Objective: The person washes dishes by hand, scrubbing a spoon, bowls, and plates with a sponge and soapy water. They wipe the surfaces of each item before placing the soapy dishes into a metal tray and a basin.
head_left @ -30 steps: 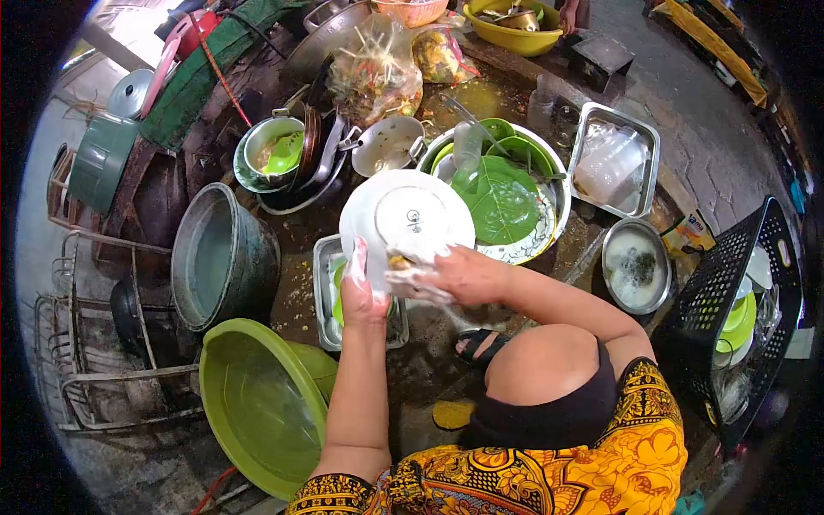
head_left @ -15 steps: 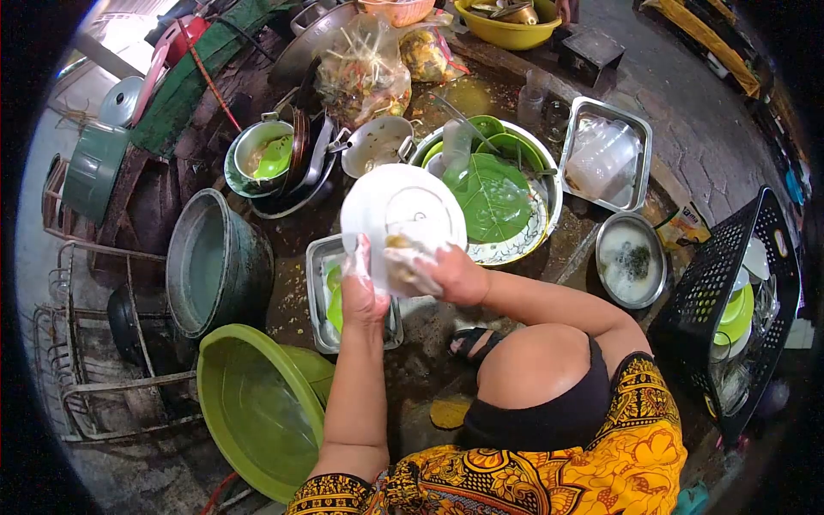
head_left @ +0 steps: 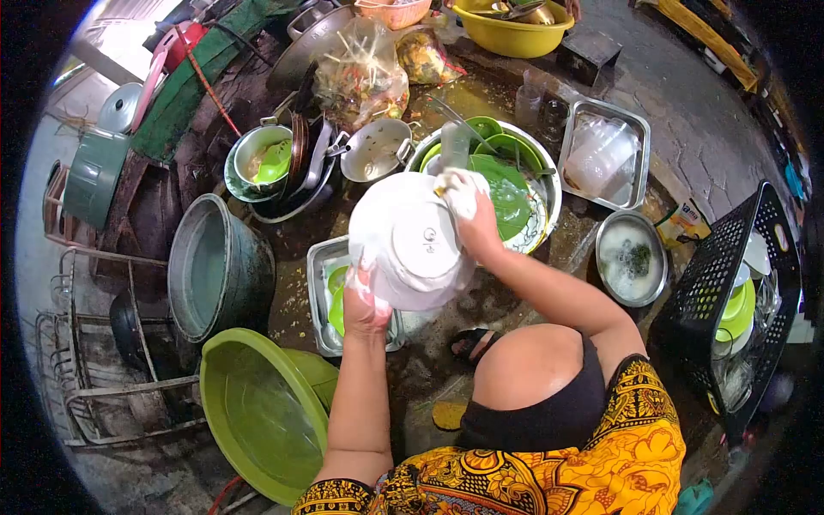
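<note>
A white plate, its underside with a small dark mark turned up, is held over the floor by my left hand, which grips its lower left edge. On the upper right rim, my soapy right hand presses a sponge, only partly visible between the fingers. Behind the plate stands a large round basin holding green leaf-shaped plates and a clear cup. Below the plate lies a metal tray with green items in it.
A bowl of suds and a black crate with dishes stand at the right. To the left are a grey tub and a green tub. Pots, filled plastic bags and a yellow basin are farther back.
The plate has tilted so its underside faces me more fully. My right hand has moved from its lower part up to the upper right rim, with the sponge.
</note>
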Available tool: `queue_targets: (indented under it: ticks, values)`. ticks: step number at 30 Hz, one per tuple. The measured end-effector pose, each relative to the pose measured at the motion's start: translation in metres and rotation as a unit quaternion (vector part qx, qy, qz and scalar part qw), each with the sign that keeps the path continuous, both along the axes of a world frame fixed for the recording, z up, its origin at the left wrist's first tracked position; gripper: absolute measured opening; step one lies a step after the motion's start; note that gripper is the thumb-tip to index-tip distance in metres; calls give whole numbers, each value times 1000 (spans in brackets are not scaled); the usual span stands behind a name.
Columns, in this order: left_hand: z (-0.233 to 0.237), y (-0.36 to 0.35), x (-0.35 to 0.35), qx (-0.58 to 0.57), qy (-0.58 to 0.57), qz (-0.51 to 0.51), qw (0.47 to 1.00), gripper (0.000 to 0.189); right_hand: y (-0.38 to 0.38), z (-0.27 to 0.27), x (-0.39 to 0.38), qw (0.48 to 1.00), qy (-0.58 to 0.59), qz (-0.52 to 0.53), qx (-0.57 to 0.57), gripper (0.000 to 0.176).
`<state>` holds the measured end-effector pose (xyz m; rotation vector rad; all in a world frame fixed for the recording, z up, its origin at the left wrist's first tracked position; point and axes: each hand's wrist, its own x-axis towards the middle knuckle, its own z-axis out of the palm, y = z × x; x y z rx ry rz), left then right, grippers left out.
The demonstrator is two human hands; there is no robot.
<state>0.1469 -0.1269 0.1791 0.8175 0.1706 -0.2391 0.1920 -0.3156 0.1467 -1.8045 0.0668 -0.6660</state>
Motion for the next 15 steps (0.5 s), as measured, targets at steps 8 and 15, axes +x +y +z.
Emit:
queue_targets:
  ticks: [8,15]
  values:
    - [-27,16,15,-66,23,58,996,42,40,-14,-56,905,-211,215,-300,41]
    - [-26,87,19,29,0,107,994,43,14,-81,-40,890,-122,316,-305,41]
